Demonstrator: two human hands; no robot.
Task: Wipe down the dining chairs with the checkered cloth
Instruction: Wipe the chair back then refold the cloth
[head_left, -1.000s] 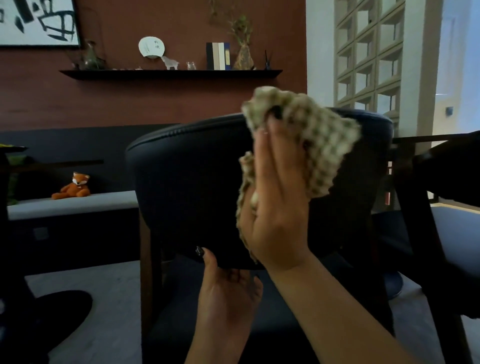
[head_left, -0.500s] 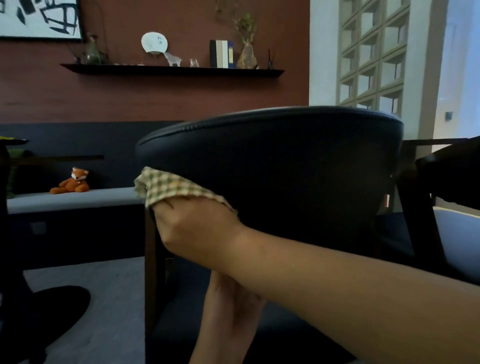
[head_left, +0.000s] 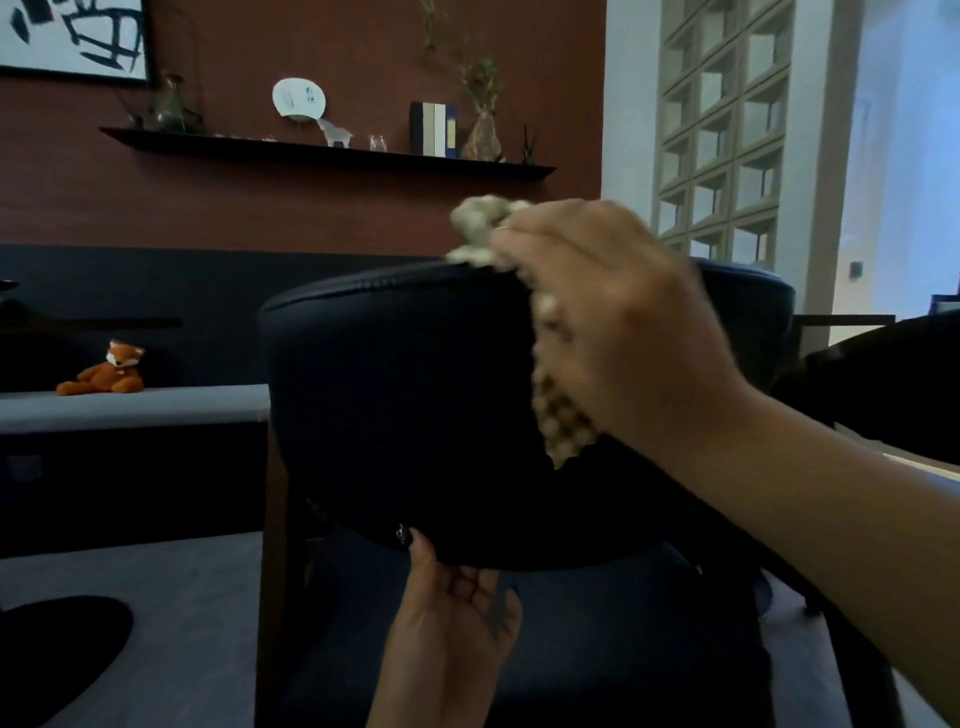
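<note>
A dark padded dining chair backrest (head_left: 405, 395) fills the middle of the view, seen from behind. My right hand (head_left: 613, 322) presses the beige checkered cloth (head_left: 561, 415) against the backrest near its top right; the cloth bunches over the top edge and hangs below my palm, blurred by motion. My left hand (head_left: 457, 613) grips the lower edge of the backrest from underneath, thumb on the near face.
A second dark chair (head_left: 893, 384) and a table edge stand at the right. A grey bench with an orange fox toy (head_left: 106, 370) runs along the back wall at left. A wall shelf (head_left: 322, 150) holds ornaments. A round dark base (head_left: 57, 644) lies on the floor at lower left.
My right hand swept the cloth from the backrest's top down to its left edge, then back up to the top right. My left hand stayed at the lower edge.
</note>
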